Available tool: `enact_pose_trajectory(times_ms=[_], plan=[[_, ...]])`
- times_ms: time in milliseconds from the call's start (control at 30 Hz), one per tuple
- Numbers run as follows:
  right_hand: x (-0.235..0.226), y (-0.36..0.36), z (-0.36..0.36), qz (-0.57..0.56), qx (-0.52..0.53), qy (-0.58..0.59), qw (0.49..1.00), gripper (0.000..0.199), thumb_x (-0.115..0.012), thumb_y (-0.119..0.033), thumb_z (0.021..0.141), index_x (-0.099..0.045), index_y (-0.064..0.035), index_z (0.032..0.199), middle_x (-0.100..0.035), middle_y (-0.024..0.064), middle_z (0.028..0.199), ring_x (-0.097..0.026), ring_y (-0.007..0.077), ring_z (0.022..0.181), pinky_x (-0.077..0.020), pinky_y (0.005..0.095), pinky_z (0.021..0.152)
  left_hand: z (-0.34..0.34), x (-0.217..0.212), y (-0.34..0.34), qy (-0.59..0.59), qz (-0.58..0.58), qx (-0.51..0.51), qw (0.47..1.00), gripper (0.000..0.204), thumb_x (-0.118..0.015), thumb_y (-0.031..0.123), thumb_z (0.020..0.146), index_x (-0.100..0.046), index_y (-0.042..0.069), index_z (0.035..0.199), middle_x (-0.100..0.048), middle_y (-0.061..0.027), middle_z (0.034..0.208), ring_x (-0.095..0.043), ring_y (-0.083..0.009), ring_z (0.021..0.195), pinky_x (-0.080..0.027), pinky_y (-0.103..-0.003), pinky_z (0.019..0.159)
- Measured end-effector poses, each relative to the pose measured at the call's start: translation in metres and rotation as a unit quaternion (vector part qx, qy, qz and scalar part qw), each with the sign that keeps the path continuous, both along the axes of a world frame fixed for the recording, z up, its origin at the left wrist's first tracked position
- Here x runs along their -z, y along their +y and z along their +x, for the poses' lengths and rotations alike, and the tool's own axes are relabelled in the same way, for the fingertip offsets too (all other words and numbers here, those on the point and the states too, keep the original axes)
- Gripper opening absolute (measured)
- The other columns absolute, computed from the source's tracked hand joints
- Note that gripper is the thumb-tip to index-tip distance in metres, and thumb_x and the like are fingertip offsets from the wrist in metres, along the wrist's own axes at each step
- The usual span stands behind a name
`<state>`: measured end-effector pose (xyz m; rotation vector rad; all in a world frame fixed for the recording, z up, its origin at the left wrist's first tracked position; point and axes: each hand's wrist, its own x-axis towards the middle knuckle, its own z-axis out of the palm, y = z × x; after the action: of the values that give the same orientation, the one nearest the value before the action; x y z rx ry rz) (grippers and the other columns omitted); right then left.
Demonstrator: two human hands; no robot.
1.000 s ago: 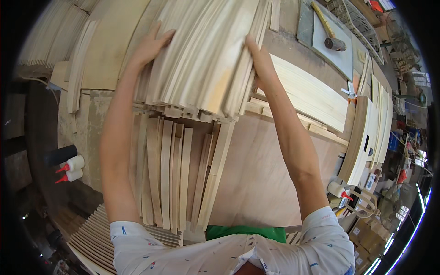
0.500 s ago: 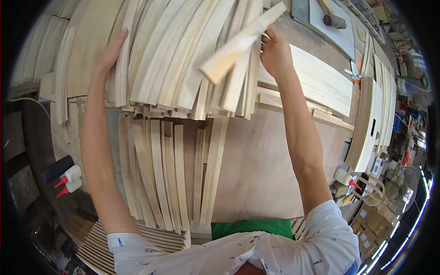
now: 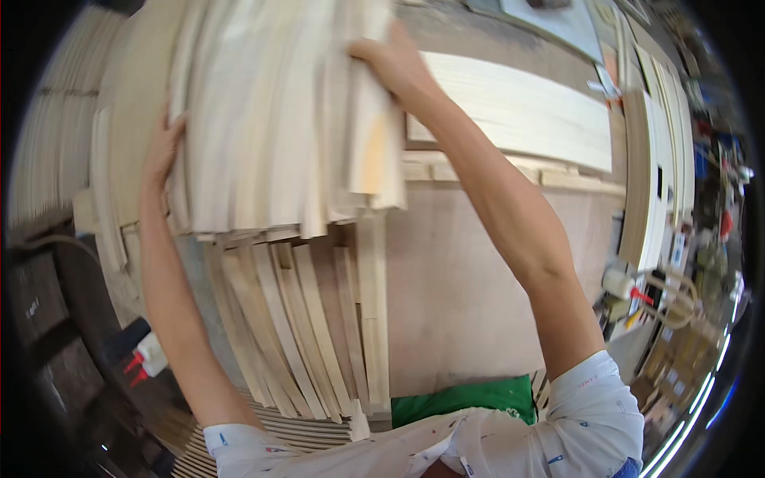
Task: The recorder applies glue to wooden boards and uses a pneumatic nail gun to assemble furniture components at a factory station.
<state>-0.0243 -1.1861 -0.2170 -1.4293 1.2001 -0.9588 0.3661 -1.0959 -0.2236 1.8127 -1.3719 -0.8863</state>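
Observation:
A broad pile of pale wooden strips [image 3: 255, 127] lies lengthwise in front of me, blurred by motion, its near ends uneven. My left hand [image 3: 165, 150] is closed on the pile's left edge, thumb along the outer strip. At the right edge my right hand [image 3: 396, 68] grips the strips, thumb over the top and the other fingers mostly hidden. Beside it, a strip with a yellowish end patch [image 3: 373, 155] lies in line with the others. Nearer to me, a second row of strips [image 3: 303, 327] sits below the pile, partly under its ends.
Wide pale boards [image 3: 518, 111] lie to the right, beyond a brown plywood sheet [image 3: 478, 279]. White glue bottles with red tips stand at the left [image 3: 151, 354] and right [image 3: 618, 283]. A green cloth [image 3: 470, 398] is close to my body. More stacked strips [image 3: 56, 143] line the far left.
The slanted strip at my right hand has come down in line with the pile. My right hand has moved left onto the pile's edge; my left hand has slid nearer to me.

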Motion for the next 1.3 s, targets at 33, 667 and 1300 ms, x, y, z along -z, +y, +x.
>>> enact_pose_trajectory(times_ms=[33, 667, 1300], plan=[[-0.011, -0.001, 0.008, 0.048, -0.014, 0.04, 0.998, 0.066, -0.062, -0.029, 0.081, -0.038, 0.0023, 0.134, -0.054, 0.0216, 0.122, -0.056, 0.0308, 0.108, -0.0454, 0.0375, 0.095, -0.007, 0.0, 0.002, 0.001, 0.012, 0.012, 1.0, 0.072, -0.057, 0.038, 0.091, -0.027, 0.007, 0.148, -0.037, -0.0143, 0.146, -0.043, -0.0233, 0.129, -0.034, -0.034, 0.106], [0.032, -0.011, 0.019, -0.04, 0.019, -0.064, 0.997, 0.072, -0.062, -0.025, 0.078, -0.035, 0.0071, 0.135, -0.051, 0.0232, 0.129, -0.047, 0.0323, 0.122, -0.0357, 0.0356, 0.104, -0.018, -0.014, 0.005, -0.042, 0.11, -0.018, 0.993, 0.069, -0.036, 0.051, 0.097, -0.028, 0.004, 0.146, -0.033, -0.0141, 0.15, -0.03, -0.0256, 0.138, -0.024, -0.034, 0.112], [0.017, 0.0, 0.034, -0.093, -0.069, 0.177, 0.977, 0.086, -0.052, -0.057, 0.086, -0.019, -0.0085, 0.149, -0.016, 0.0273, 0.151, -0.015, 0.0453, 0.14, -0.0192, 0.0512, 0.113, -0.13, -0.071, 0.048, -0.192, -0.097, 0.08, 0.973, 0.067, -0.045, 0.052, 0.095, -0.035, 0.008, 0.144, -0.02, -0.0211, 0.153, -0.017, -0.0313, 0.143, -0.017, -0.038, 0.114]])
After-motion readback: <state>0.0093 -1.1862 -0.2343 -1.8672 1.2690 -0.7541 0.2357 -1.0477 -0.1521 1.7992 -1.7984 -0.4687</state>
